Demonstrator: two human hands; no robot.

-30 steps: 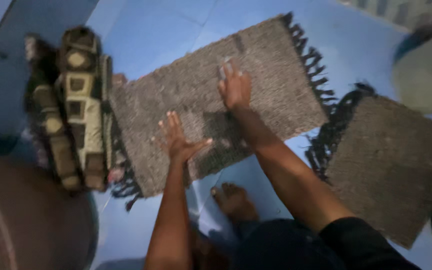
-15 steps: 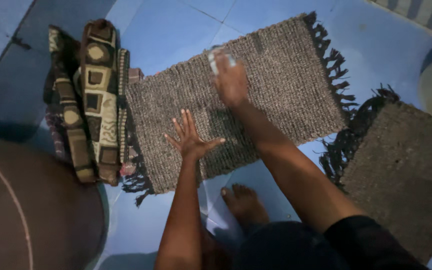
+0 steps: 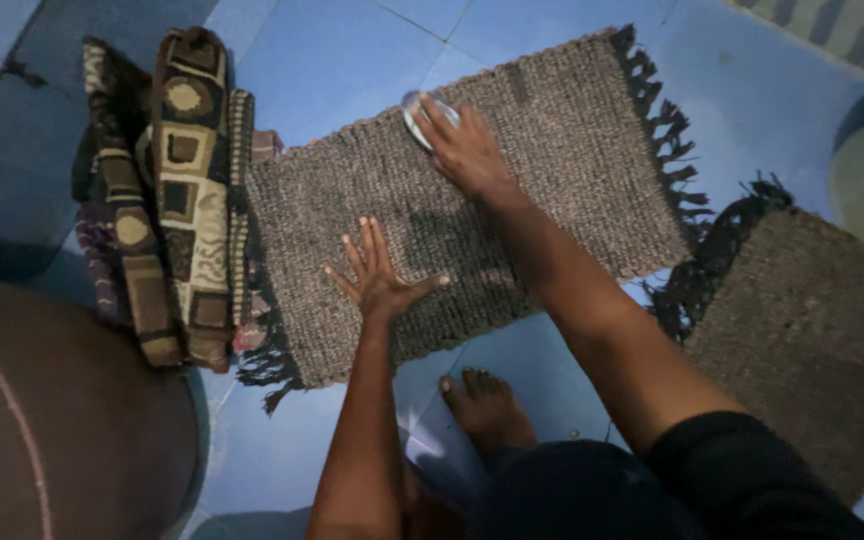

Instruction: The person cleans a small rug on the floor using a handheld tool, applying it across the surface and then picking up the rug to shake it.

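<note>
So the grey woven mat point(image 3: 512, 190) is lying flat on the blue tiled floor point(image 3: 342, 60), fringe at both short ends. Left hand point(image 3: 377, 275) is pressed palm-down on it, fingers spread wide, holding nothing. Right hand point(image 3: 467, 150) is near the far edge with its fingers curled over a small pale brush-like thing point(image 3: 420, 108); can't quite make out what it is. I'd guess the mat is light, floppy and rough, not slippery; best grabbed by a long edge or corner. No containers in view, just a folded patterned rug point(image 3: 182, 190) touching the mat's left end.
</note>
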